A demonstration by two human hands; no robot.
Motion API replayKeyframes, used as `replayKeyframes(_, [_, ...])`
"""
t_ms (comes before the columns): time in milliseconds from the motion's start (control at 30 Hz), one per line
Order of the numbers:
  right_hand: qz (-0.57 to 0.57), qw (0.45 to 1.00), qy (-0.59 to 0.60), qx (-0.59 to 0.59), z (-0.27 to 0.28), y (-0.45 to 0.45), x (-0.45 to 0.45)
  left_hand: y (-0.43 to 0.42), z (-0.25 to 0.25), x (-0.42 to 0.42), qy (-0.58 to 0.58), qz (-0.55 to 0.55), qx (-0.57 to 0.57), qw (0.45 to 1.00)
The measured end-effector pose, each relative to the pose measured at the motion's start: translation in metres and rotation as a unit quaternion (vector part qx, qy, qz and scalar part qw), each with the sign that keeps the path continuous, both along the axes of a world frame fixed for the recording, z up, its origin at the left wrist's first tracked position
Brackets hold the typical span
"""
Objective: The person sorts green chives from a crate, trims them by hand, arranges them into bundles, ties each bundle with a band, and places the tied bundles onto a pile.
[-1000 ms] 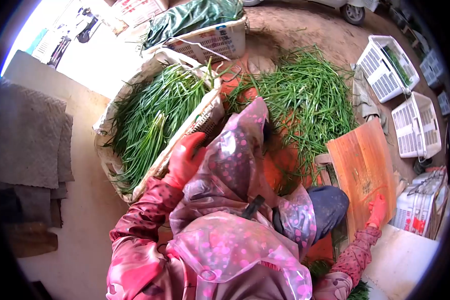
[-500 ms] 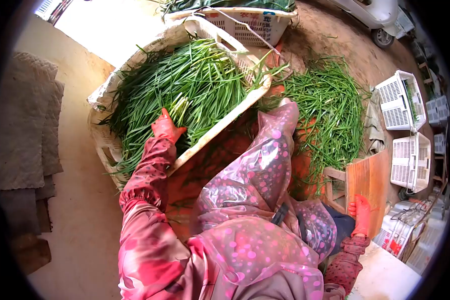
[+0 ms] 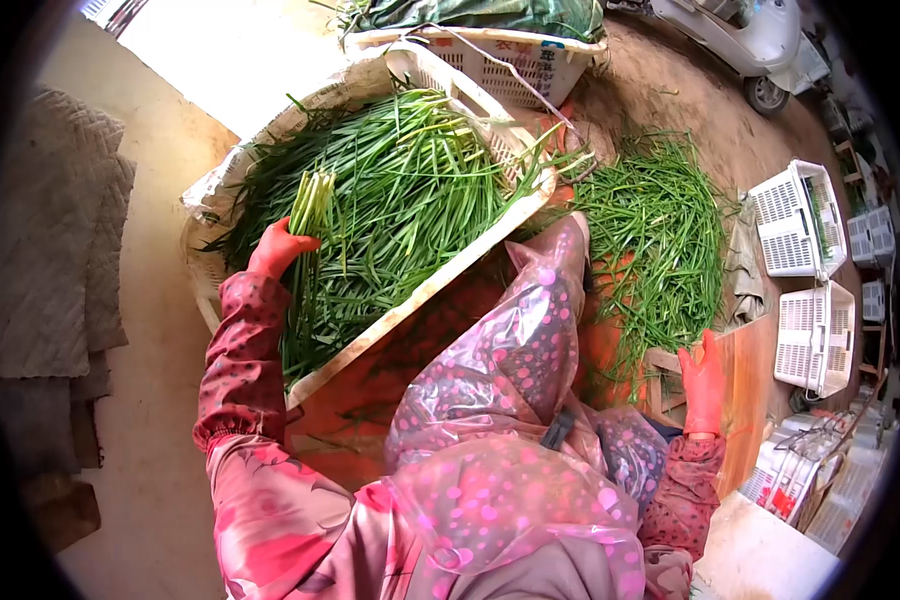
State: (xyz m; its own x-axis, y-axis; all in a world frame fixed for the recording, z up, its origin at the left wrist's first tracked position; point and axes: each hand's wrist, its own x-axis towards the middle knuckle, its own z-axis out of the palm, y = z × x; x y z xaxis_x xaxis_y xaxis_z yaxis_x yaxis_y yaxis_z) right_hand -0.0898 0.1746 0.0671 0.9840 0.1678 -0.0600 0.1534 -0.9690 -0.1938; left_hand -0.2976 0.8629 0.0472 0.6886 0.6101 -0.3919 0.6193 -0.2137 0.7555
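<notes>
My left hand (image 3: 278, 248), in an orange rubber glove, is closed round a small bunch of garlic chives (image 3: 315, 205). The bunch stands with its pale stem ends up, over the left part of a large white plastic basket (image 3: 410, 270). More long green chives (image 3: 395, 170) lie loosely in that basket. My right hand (image 3: 705, 385), gloved in orange too, is raised with its fingers stretched and thumb apart, holding nothing. It is beside a wooden board (image 3: 745, 390), below a loose heap of chives (image 3: 660, 210).
Another white basket (image 3: 530, 75) under a green cover stands behind the large one. White crates (image 3: 815, 335) line the right side, with a white scooter (image 3: 740, 40) at the upper right. Grey mats (image 3: 55, 240) lie at the left. A spotted plastic apron (image 3: 515, 350) covers my lap.
My left hand has moved left, lifting the bunch of chives upright. My right hand has risen from the board's lower edge, its fingers now stretched upward. The view has shifted slightly.
</notes>
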Motion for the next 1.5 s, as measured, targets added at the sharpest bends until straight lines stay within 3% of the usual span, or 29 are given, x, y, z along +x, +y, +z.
replayKeyframes(33, [0.025, 0.995, -0.034, 0.086, 0.013, 0.029, 0.004, -0.002, 0.015, -0.001, -0.008, -0.008, -0.052, 0.999])
replayKeyframes(133, [0.056, 0.897, 0.137, 0.415, 0.066, 0.141, -0.013, -0.043, 0.090, 0.008, -0.030, -0.055, -0.188, 0.980])
replayKeyframes(167, [0.088, 0.833, 0.222, 0.498, 0.079, 0.172, -0.019, -0.066, 0.115, 0.013, -0.036, -0.087, -0.274, 0.957])
replayKeyframes(200, [0.115, 0.725, 0.307, 0.606, 0.081, 0.196, -0.025, -0.089, 0.134, 0.020, -0.036, -0.113, -0.319, 0.940])
replayKeyframes(233, [0.126, 0.652, 0.365, 0.653, 0.090, 0.221, -0.031, -0.109, 0.140, 0.026, -0.038, -0.136, -0.340, 0.930])
replayKeyframes(300, [0.179, 0.616, 0.377, 0.668, 0.091, 0.257, -0.039, -0.150, 0.149, 0.043, -0.023, -0.184, -0.380, 0.906])
replayKeyframes(333, [0.175, 0.562, 0.393, 0.707, 0.096, 0.266, -0.041, -0.173, 0.150, 0.050, -0.008, -0.203, -0.399, 0.894])
replayKeyframes(367, [0.187, 0.547, 0.395, 0.714, 0.092, 0.271, -0.035, -0.194, 0.150, 0.056, -0.001, -0.226, -0.402, 0.887])
replayKeyframes(433, [0.178, 0.584, 0.329, 0.720, 0.098, 0.270, -0.040, -0.223, 0.129, 0.067, 0.048, -0.296, -0.449, 0.842])
replayKeyframes(467, [0.163, 0.547, 0.348, 0.744, 0.097, 0.265, -0.042, -0.243, 0.136, 0.072, 0.094, -0.297, -0.491, 0.814])
replayKeyframes(533, [0.068, 0.545, 0.351, 0.758, 0.100, 0.246, -0.043, -0.272, 0.125, 0.077, 0.092, -0.303, -0.549, 0.774])
replayKeyframes(600, [0.020, 0.561, 0.276, 0.780, 0.079, 0.229, -0.038, -0.292, 0.107, 0.089, 0.075, -0.354, -0.505, 0.784])
replayKeyframes(633, [-0.050, 0.508, 0.275, 0.815, 0.083, 0.224, -0.036, -0.302, 0.105, 0.093, 0.050, -0.359, -0.452, 0.815])
replayKeyframes(700, [-0.073, 0.509, 0.210, 0.831, 0.084, 0.203, -0.022, -0.319, 0.110, 0.096, -0.160, -0.405, -0.103, 0.894])
replayKeyframes(733, [-0.091, 0.497, 0.175, 0.845, 0.085, 0.191, -0.012, -0.327, 0.122, 0.086, -0.282, -0.374, 0.091, 0.879])
replayKeyframes(767, [-0.098, 0.466, 0.150, 0.866, 0.089, 0.179, -0.001, -0.338, 0.155, 0.072, -0.308, -0.365, 0.107, 0.872])
replayKeyframes(800, [-0.113, 0.456, 0.115, 0.875, 0.098, 0.169, 0.009, -0.346, 0.167, 0.056, -0.302, -0.398, -0.041, 0.865])
replayKeyframes(867, [-0.054, 0.458, 0.029, 0.887, 0.126, 0.152, 0.018, -0.364, 0.168, 0.035, -0.186, -0.517, -0.293, 0.783])
replayKeyframes(933, [-0.004, 0.437, -0.037, 0.899, 0.155, 0.143, 0.017, -0.389, 0.149, 0.035, -0.120, -0.447, -0.475, 0.749])
replayKeyframes(1000, [0.048, 0.482, -0.141, 0.863, 0.176, 0.142, 0.004, -0.399, 0.118, 0.057, -0.055, -0.379, -0.642, 0.664])
replayKeyframes(1067, [0.082, 0.519, -0.173, 0.833, 0.187, 0.142, -0.021, -0.408, 0.119, 0.079, -0.154, -0.368, -0.632, 0.664])
replayKeyframes(1133, [0.087, 0.541, -0.170, 0.819, 0.185, 0.142, -0.051, -0.419, 0.119, 0.102, -0.240, -0.284, -0.720, 0.586])
replayKeyframes(1167, [0.143, 0.550, -0.174, 0.804, 0.177, 0.140, -0.062, -0.422, 0.118, 0.112, -0.265, -0.236, -0.731, 0.582])
replayKeyframes(1233, [0.152, 0.629, -0.181, 0.741, 0.162, 0.139, -0.090, -0.424, 0.121, 0.125, -0.291, -0.136, -0.782, 0.533])
replayKeyframes(1267, [0.134, 0.691, -0.070, 0.707, 0.164, 0.127, -0.109, -0.424, 0.129, 0.130, -0.307, -0.162, -0.796, 0.497])
replayKeyframes(1333, [0.241, 0.714, -0.008, 0.658, 0.155, 0.115, -0.113, -0.414, 0.118, 0.143, -0.311, -0.163, -0.775, 0.526])
replayKeyframes(1400, [0.238, 0.748, 0.023, 0.620, 0.140, 0.091, -0.103, -0.399, 0.116, 0.152, -0.282, -0.203, -0.746, 0.568])
replayKeyframes(1433, [0.147, 0.704, 0.116, 0.685, 0.136, 0.083, -0.094, -0.395, 0.112, 0.155, -0.271, -0.226, -0.730, 0.585])
replayKeyframes(1500, [0.113, 0.744, 0.130, 0.646, 0.124, 0.065, -0.066, -0.392, 0.090, 0.159, -0.251, -0.292, -0.684, 0.620])
